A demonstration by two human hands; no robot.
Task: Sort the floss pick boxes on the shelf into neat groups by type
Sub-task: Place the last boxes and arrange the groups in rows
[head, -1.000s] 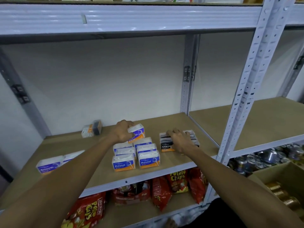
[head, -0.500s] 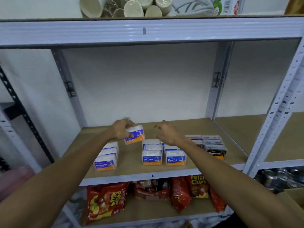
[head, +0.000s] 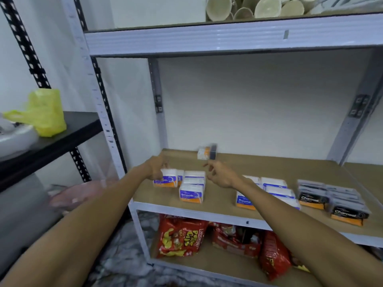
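Observation:
My left hand point(head: 155, 168) grips a white "Smooth" floss pick box point(head: 167, 179) at the left end of the wooden shelf point(head: 259, 168), right beside a stack of other Smooth boxes point(head: 191, 188). My right hand point(head: 220, 175) hovers with fingers apart, holding nothing, between the Smooth stack and the Round boxes point(head: 269, 191). Dark Charcoal boxes point(head: 331, 200) sit in a group at the right. Two stray boxes, one white and one dark point(head: 207, 152), lie at the back of the shelf beyond my right hand.
Red chip bags point(head: 182, 239) fill the shelf below. Paper cups point(head: 248, 7) lie on the shelf above. A black side shelf point(head: 68, 129) at the left carries a yellow plastic bag point(head: 45, 112). White uprights point(head: 93, 90) frame the shelf bay.
My left hand carried the Smooth box leftward from the Round group to beside the Smooth stack. My right hand left the Charcoal boxes and moved left, open. The view swung left.

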